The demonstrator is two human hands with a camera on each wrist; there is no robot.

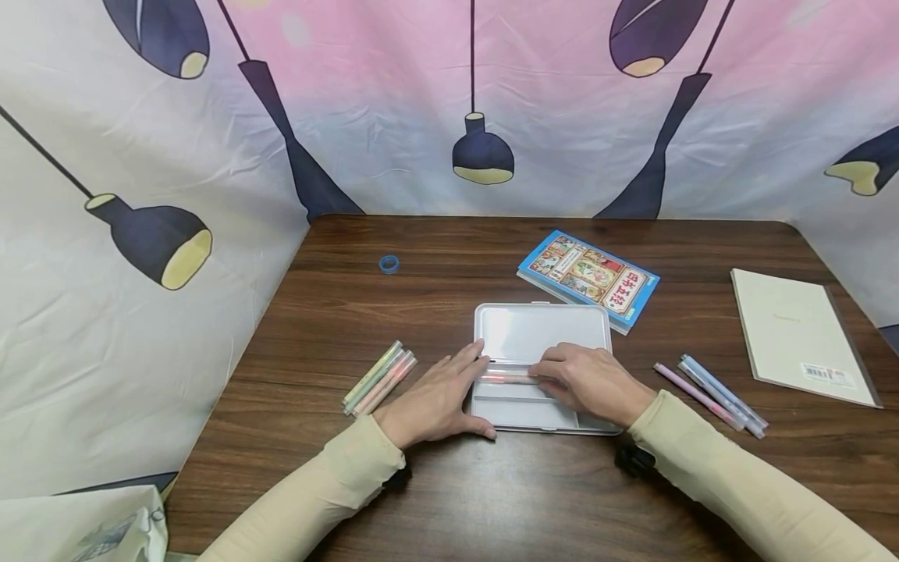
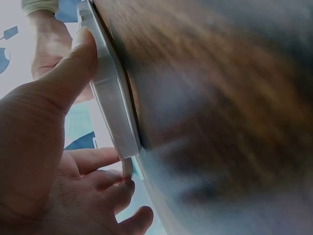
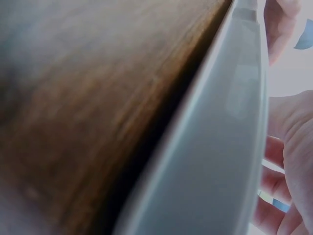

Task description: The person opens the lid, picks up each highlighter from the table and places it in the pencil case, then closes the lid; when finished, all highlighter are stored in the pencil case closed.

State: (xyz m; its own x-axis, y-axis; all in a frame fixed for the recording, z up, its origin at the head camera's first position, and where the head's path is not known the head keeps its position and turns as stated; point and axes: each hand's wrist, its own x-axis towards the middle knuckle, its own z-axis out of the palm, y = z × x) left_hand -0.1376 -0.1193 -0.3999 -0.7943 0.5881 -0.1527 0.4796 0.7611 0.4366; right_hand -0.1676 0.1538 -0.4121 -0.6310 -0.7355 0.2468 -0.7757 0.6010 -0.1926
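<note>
An opened white pencil case (image 1: pixel 544 332) with inner compartments lies in front of me, its lid leaning back on the far side. My left hand (image 1: pixel 438 398) rests along the case's left end, fingers extended at its edge and thumb at the front corner. In the left wrist view that thumb (image 2: pixel 80 63) touches the case's front wall (image 2: pixel 115 107). My right hand (image 1: pixel 586 378) reaches into the case and pinches a clear pen with an orange-pink part (image 1: pixel 502 378), which lies lengthwise in the rear compartment. The fingers cover the pen's right end.
Several pastel pens (image 1: pixel 379 378) lie left of the case. A pink pen (image 1: pixel 698 396) and blue pens (image 1: pixel 726 394) lie to its right. Behind stand a blue illustrated book (image 1: pixel 590 277) and a blue tape ring (image 1: pixel 389 264). A cream notebook (image 1: pixel 801 336) is far right.
</note>
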